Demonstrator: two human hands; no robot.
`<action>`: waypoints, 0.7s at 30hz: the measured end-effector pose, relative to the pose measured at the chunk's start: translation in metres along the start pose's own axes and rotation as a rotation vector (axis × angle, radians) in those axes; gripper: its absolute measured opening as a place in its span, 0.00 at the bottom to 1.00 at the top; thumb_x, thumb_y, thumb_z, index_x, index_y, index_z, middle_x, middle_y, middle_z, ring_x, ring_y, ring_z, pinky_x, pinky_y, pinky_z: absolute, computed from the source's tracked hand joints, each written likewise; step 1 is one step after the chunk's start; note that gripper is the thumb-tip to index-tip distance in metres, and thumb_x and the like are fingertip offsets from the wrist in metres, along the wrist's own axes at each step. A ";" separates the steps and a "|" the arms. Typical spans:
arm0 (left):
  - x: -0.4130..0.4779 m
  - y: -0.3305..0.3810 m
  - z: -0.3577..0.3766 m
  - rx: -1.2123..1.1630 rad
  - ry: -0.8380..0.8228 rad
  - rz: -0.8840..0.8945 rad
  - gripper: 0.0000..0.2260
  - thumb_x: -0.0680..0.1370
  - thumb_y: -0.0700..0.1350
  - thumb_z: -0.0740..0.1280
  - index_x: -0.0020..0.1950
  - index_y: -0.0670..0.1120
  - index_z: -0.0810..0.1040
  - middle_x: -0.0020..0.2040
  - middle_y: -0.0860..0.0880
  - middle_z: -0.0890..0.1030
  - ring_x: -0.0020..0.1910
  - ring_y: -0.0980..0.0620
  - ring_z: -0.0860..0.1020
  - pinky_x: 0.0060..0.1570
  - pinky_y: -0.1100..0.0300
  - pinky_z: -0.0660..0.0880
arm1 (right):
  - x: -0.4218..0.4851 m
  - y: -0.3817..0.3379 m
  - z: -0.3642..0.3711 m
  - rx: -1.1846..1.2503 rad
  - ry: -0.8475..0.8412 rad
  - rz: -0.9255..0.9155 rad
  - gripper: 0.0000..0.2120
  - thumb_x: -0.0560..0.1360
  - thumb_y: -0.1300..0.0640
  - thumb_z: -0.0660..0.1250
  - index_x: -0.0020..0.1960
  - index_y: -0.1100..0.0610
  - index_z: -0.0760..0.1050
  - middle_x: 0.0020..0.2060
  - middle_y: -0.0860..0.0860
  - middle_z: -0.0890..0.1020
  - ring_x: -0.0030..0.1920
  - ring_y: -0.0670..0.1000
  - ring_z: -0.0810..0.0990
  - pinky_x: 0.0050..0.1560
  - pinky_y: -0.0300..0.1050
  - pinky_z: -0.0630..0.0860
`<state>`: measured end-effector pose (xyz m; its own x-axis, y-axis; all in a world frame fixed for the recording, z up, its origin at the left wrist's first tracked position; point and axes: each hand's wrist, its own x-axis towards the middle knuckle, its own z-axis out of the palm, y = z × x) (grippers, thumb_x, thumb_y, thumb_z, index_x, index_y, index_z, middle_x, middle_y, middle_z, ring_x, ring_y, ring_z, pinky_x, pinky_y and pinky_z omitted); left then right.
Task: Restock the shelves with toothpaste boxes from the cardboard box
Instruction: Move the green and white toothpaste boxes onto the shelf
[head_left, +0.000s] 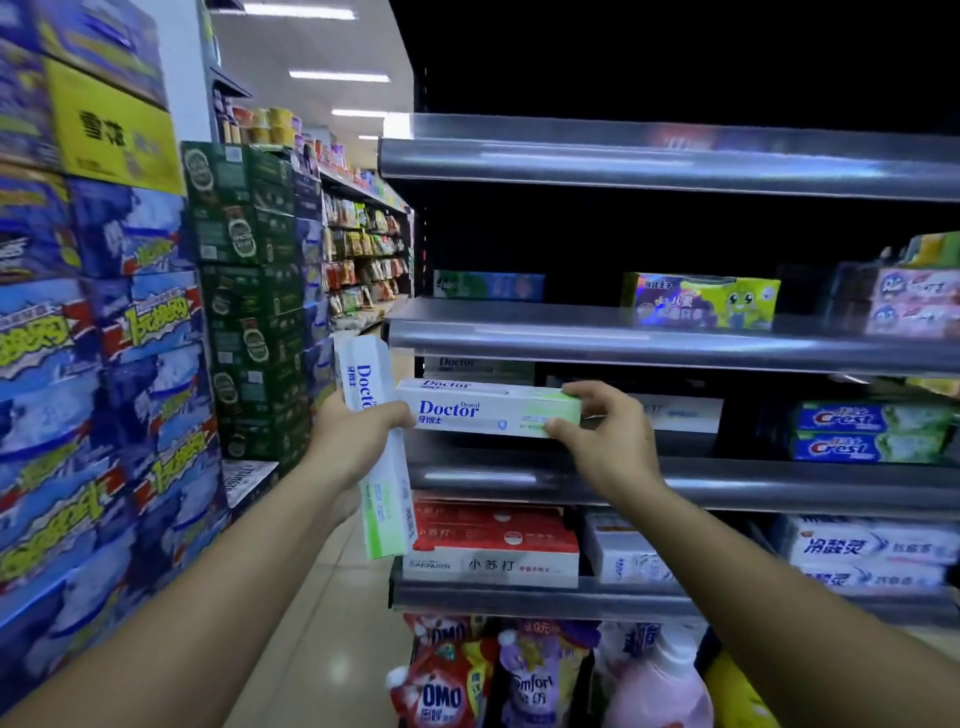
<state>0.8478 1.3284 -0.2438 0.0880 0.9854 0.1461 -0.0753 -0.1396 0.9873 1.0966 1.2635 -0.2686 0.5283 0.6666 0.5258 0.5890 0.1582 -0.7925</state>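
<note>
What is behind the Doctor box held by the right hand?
Another Doctor box shows just above it, deeper on the shelf. The held box covers its lower part.

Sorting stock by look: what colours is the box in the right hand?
The Doctor box is white, blue lettering, green end; head view.

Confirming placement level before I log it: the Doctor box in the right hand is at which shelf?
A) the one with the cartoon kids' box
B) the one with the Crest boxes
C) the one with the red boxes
B: the right hand holds the Doctor box flat at the same level as the Crest boxes.
</note>
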 end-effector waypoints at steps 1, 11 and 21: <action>0.005 0.000 0.002 0.010 0.004 0.000 0.14 0.71 0.35 0.73 0.57 0.40 0.80 0.50 0.38 0.84 0.42 0.43 0.78 0.42 0.55 0.76 | 0.004 0.003 0.003 -0.042 0.003 0.017 0.17 0.71 0.53 0.79 0.58 0.43 0.80 0.46 0.41 0.80 0.39 0.42 0.79 0.36 0.36 0.72; 0.013 -0.021 0.003 0.182 -0.076 -0.119 0.24 0.55 0.43 0.69 0.51 0.42 0.80 0.48 0.42 0.84 0.42 0.45 0.77 0.40 0.56 0.72 | 0.014 0.019 0.009 -0.506 -0.261 0.102 0.18 0.80 0.45 0.64 0.69 0.43 0.74 0.48 0.49 0.80 0.52 0.57 0.80 0.56 0.51 0.75; -0.007 -0.037 -0.007 0.415 0.044 0.161 0.15 0.61 0.48 0.70 0.47 0.52 0.78 0.37 0.51 0.83 0.37 0.47 0.81 0.34 0.56 0.76 | -0.033 -0.007 -0.007 -0.153 -0.131 -0.090 0.17 0.76 0.45 0.70 0.64 0.46 0.78 0.52 0.47 0.84 0.54 0.50 0.82 0.53 0.51 0.79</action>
<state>0.8434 1.3271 -0.2814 0.0648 0.9498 0.3060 0.3214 -0.3102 0.8947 1.0799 1.2354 -0.2782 0.3911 0.7456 0.5396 0.7213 0.1157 -0.6828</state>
